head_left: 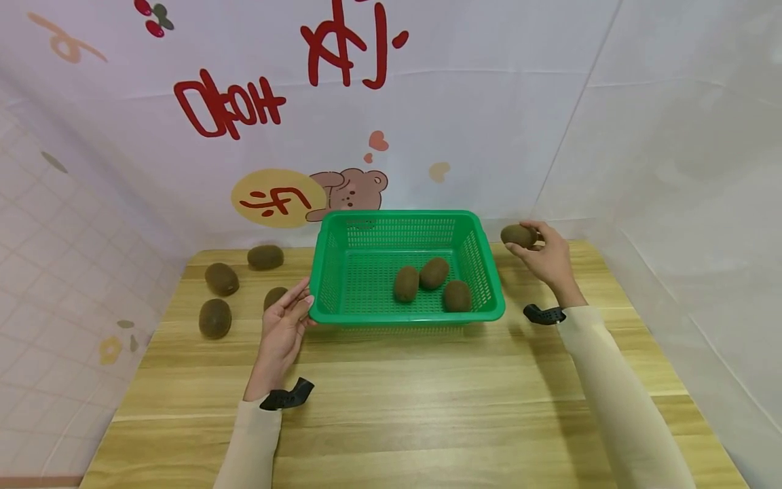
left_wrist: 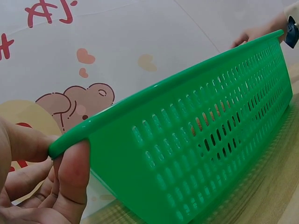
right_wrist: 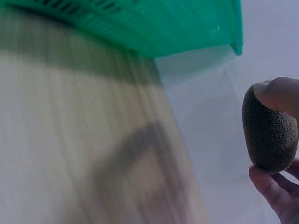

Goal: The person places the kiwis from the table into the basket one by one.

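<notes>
A green plastic basket (head_left: pixel 391 318) stands near the back of the table with three brown kiwis inside, one of them a kiwi (head_left: pixel 406 284) left of the other two. My left hand (head_left: pixel 286 333) grips the basket's rim at its front left corner; in the left wrist view the thumb and fingers pinch the rim (left_wrist: pixel 88 125). Right of the basket and above the table, my right hand (head_left: pixel 546 257) holds a kiwi (head_left: pixel 518 236) between thumb and fingers. The right wrist view shows this kiwi (right_wrist: pixel 268 133) close up, apart from the basket.
Several kiwis lie on the wooden table left of the basket, among them a kiwi (head_left: pixel 215 318) at the near left and a kiwi (head_left: pixel 265 257) at the back. One kiwi (head_left: pixel 275 297) is partly hidden behind my left hand. A printed white cloth (head_left: pixel 489 122) rises behind the table.
</notes>
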The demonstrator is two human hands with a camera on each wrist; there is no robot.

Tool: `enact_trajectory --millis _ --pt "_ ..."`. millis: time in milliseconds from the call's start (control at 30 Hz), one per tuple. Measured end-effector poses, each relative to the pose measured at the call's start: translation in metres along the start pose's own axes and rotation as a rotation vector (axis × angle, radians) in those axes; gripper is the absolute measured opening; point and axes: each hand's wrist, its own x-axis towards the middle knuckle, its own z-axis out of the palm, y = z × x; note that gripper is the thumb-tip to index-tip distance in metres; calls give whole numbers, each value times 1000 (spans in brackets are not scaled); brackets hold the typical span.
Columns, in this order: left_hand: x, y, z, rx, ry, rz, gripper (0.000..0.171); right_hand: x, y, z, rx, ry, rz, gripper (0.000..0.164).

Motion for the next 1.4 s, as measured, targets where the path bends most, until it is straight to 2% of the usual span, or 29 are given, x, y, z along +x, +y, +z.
enact_trajectory --millis 367,833,1100,1400 --pt "0 3 -2 7 -9 13 53 -2 -35 -4 16 -48 -66 64" --pt "-2 3 -3 -3 -13 15 55 -10 -79 3 66 -139 -159 56" --pt "-2 3 -1 6 -4 4 53 -14 -93 9 68 -187 -254 54" --pt "-1 1 1 13 -13 2 53 -18 -100 15 25 -260 -299 56"
